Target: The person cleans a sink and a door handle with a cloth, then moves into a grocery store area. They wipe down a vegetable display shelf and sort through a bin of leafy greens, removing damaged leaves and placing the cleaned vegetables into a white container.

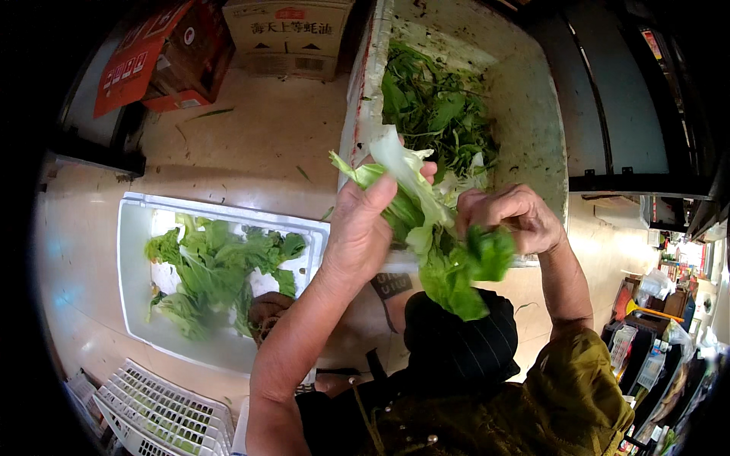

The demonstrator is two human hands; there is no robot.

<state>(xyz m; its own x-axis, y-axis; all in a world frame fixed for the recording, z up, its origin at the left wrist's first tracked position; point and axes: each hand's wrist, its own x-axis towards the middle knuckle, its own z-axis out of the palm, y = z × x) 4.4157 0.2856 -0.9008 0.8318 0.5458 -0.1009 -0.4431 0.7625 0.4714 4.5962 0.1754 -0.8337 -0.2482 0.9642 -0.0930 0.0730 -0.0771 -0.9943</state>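
Observation:
My left hand (360, 228) is closed around the pale stem end of a leafy green vegetable (419, 194), its thumb lying across the stalk. The leaves hang down to the right over my knee. At their side my right hand (513, 216) pinches a darker green leaf (489, 251); blur hides whether that leaf is still joined to the bunch. Just beyond both hands stands a tall, dirty foam box (527, 125), with a heap of loose green leaves and stems (439, 108) inside it.
On the floor to the left, a white foam box (222, 206) holds several leafy greens (214, 256). A white plastic basket (165, 410) sits at lower left. Cardboard boxes (288, 34) and a red carton (165, 57) stand at the back. Stocked shelves (650, 365) line the right.

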